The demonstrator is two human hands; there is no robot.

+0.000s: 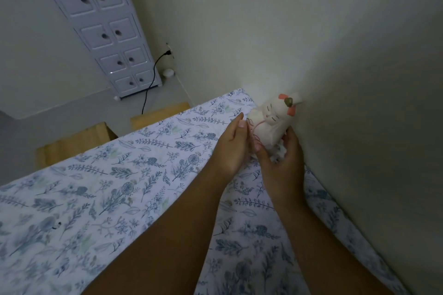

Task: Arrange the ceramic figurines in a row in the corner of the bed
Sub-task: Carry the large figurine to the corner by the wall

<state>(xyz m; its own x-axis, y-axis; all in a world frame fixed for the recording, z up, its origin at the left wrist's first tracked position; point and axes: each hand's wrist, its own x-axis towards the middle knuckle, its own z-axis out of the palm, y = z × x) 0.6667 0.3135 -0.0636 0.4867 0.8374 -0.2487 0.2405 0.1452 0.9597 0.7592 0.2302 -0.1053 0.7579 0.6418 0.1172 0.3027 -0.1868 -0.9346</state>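
Observation:
A white ceramic figurine [272, 120] with pink ears and a small brown horn leans tilted against the wall in the far corner of the bed [134, 189]. My right hand [282, 158] cups its base from below and the right. My left hand [233, 145] presses its fingers on the figurine's left side. Another small white piece [279, 151] shows between my hands under the figurine; I cannot tell what it is. The bed has a white sheet printed with blue leaves.
The wall [335, 79] runs along the bed's right edge. Beyond the bed's far edge stand two wooden stools [72, 141] on the floor. A white drawer cabinet [107, 36] stands further back, with a black cable [151, 84] plugged into a socket.

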